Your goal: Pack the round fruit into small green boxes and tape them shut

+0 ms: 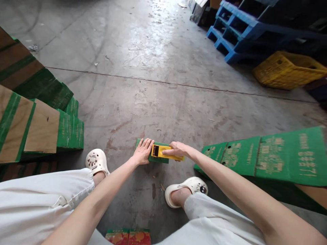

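A small green cardboard box (pixel 160 160) sits on the concrete floor between my feet. My left hand (pixel 143 151) lies flat on its left part, fingers stretched out over the top. My right hand (pixel 178 150) is closed around the handle of a yellow carton stapler (pixel 160 150) with a black part near its left end. The stapler lies across the top of the green box, its head close to my left fingertips. My right palm and some fingers are partly hidden by the tool.
Stacked green and brown cartons (pixel 42 127) stand at the left. Flattened-looking green cartons (pixel 278 154) are on the right. Red and green boxes (pixel 129 237) show at the bottom edge. Blue pallets (pixel 233 30) and a yellow crate (pixel 283 73) stand at the upper right.
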Demonstrator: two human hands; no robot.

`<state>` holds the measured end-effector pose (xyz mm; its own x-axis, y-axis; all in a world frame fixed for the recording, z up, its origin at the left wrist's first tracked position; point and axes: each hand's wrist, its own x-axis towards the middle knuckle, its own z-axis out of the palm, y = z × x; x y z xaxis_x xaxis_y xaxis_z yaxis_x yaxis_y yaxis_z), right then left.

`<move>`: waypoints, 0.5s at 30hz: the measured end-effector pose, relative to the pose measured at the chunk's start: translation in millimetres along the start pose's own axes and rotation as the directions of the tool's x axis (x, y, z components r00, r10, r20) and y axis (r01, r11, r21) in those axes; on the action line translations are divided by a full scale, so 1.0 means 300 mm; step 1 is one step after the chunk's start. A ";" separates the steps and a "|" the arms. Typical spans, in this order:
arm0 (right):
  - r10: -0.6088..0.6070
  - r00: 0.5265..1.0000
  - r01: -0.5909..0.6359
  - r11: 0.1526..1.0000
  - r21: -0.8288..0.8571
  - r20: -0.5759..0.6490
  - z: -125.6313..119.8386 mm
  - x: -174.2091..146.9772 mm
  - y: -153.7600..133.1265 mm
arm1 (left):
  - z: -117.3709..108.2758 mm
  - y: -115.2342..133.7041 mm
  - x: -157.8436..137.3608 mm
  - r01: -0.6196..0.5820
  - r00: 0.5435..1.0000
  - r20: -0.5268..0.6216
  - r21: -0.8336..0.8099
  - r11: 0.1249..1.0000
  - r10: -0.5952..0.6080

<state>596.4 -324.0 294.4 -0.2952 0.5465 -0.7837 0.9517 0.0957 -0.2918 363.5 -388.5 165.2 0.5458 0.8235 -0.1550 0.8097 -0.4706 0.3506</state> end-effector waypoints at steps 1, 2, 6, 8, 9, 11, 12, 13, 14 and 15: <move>-0.003 1.000 0.003 1.000 0.001 -0.008 0.000 -0.007 0.004 | -0.004 -0.004 -0.004 -0.008 1.000 -0.014 -0.018 1.000 0.007; -0.007 1.000 0.007 1.000 -0.002 -0.016 0.002 -0.013 0.011 | -0.007 -0.008 -0.008 -0.012 1.000 -0.024 -0.031 0.999 0.011; -0.042 0.999 0.041 0.999 -0.010 -0.030 0.027 -0.028 0.038 | -0.015 -0.020 -0.036 -0.037 0.999 -0.026 -0.037 0.999 0.036; -0.074 0.997 0.074 0.997 -0.004 -0.023 0.053 -0.032 0.035 | -0.011 -0.019 -0.064 -0.037 0.999 -0.013 -0.022 0.999 0.037; -0.090 0.996 0.090 0.996 -0.006 -0.022 0.067 -0.036 0.028 | -0.008 -0.017 -0.081 -0.030 1.000 -0.007 -0.014 0.999 0.030; -0.117 0.993 0.117 0.993 -0.023 -0.027 0.093 -0.047 0.007 | -0.002 -0.012 -0.118 -0.008 1.000 0.002 0.000 1.000 0.008; -0.125 0.992 0.124 0.992 -0.031 -0.029 0.101 -0.056 -0.003 | 0.001 -0.009 -0.135 0.000 1.000 0.007 0.006 1.000 0.000; -0.128 0.991 0.127 0.991 -0.030 -0.028 0.104 -0.068 -0.009 | 0.002 -0.006 -0.150 0.005 1.000 0.012 0.010 1.000 -0.006; -0.136 0.990 0.136 0.991 -0.016 -0.022 0.103 -0.084 -0.009 | 0.003 -0.003 -0.161 0.008 1.000 0.015 0.012 1.000 -0.008; -0.149 0.989 0.149 0.989 0.006 -0.013 0.097 -0.103 -0.002 | 0.003 0.000 -0.169 0.009 1.000 0.015 0.013 1.000 -0.009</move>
<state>602.6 -365.2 302.7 -0.4330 0.5370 -0.7240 0.8963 0.1714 -0.4089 336.1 -430.5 172.2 0.5417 0.8227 -0.1721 0.8171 -0.4674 0.3376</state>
